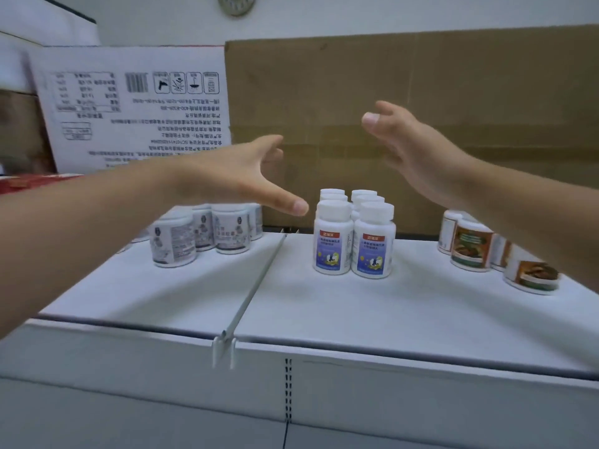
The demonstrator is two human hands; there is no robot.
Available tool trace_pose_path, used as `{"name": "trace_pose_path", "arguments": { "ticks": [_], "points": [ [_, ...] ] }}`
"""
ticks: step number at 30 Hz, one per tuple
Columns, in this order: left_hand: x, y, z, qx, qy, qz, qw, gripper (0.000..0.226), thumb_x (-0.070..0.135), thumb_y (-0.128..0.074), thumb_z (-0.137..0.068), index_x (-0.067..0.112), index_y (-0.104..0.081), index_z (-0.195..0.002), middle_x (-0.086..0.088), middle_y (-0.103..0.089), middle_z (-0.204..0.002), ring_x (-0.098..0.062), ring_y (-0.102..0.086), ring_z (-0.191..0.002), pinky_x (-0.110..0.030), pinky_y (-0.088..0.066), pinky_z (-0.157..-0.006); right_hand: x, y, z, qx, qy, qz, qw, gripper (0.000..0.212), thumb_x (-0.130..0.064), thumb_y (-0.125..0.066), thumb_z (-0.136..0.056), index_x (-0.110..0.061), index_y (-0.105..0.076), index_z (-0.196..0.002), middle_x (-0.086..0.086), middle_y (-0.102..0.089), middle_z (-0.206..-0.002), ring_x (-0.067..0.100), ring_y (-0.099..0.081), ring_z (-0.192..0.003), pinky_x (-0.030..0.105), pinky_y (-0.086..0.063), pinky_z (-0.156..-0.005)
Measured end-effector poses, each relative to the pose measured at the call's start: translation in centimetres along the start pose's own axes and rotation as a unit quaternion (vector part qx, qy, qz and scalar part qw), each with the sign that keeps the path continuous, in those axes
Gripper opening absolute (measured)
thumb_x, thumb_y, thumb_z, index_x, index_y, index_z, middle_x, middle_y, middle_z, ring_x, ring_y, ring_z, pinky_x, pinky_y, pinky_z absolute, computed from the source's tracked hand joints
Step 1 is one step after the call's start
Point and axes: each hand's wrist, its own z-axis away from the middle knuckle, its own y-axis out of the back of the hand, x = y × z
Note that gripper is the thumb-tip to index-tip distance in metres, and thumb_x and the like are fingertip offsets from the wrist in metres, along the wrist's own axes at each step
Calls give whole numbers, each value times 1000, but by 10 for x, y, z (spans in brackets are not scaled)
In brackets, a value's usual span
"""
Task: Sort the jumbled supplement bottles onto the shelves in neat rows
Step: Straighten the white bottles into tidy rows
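Both hands hover empty above the white shelf (324,306). Spread wide with thumb splayed, the left hand (233,175) reaches forward, its thumb tip just above and left of the white-capped bottles with blue and white labels (353,234). Raised higher and to the right, the right hand (411,147) is open too, fingers loosely curved, touching nothing.

Below and between the two hands, the blue-labelled bottles stand upright in two neat rows running back toward the brown cardboard sheet (421,108). Under the left forearm, a looser cluster of short white bottles with grey printed labels (207,234) stands on the far side of a thin white divider rail (252,286). Beneath the right forearm, squat white bottles with orange and green labels (486,251) stand in a line along the shelf's right side, partly hidden by the arm. Behind the left hand leans a white printed carton (129,105), upside down.
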Motion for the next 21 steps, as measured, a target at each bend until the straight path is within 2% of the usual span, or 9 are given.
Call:
{"name": "trace_pose_path", "arguments": {
  "ticks": [4,9,11,13,15,19,21],
  "points": [
    [-31,35,20,16,3,-22,1000,149,83,-78,-29,37,-13,-154,18,-29,-156,-1,-28,-142,-35,-24,-119,-22,-31,-11,-17,30,18,999,110,-78,-60,-58,-39,-19,-151,-6,-29,-157,11,-28,-142,43,-23,-118],
    [-82,59,41,33,-7,-15,999,137,73,-79,-38,40,-12,-154,17,-23,-159,2,-26,-135,-28,-19,-114,-43,-91,-31,-21,3,33,999,111,-72,-63,-57,-39,-16,-152,-4,-18,-161,13,-25,-144,43,-24,-118],
    [-103,60,46,53,-3,-18,998,138,81,-76,-36,44,-10,-152,19,-20,-160,-2,-25,-139,-35,-19,-118,-43,-117,-41,-14,-21,39,999,113,-72,-63,-57,-38,-14,-153,-2,-18,-162,16,-27,-144,44,-25,-117],
    [-122,58,45,72,7,-13,997,143,88,-72,-31,45,-8,-152,17,-17,-161,-10,-24,-145,-43,-23,-119,-37,-143,-51,-5,-47,32,998,110,-69,-65,-66,-34,-10,-154,0,-17,-162,18,-26,-144,43,-25,-117],
    [-138,52,42,83,15,23,996,150,88,-72,-27,43,-4,-153,12,-14,-163,-15,-23,-146,-46,-25,-119,-25,-167,-59,2,-76,32,997,106,-66,-65,-74,-31,-6,-155,0,-13,-163,19,-23,-145,41,-25,-116],
    [-171,38,31,53,25,137,989,165,86,-76,-16,32,-6,-155,9,-18,-163,-11,-24,-146,-45,-27,-118,0,-197,-67,18,-120,10,993,121,-73,-66,-58,-32,-5,-155,0,-13,-162,14,-24,-143,36,-26,-112],
    [-184,32,27,9,29,173,985,164,81,-81,-18,28,-7,-155,18,-29,-156,-7,-31,-141,-41,-28,-118,11,-203,-64,16,-128,2,992,119,-71,-68,-65,-29,-4,-155,-5,-22,-158,6,-33,-131,26,-29,-103]
  ]
}}
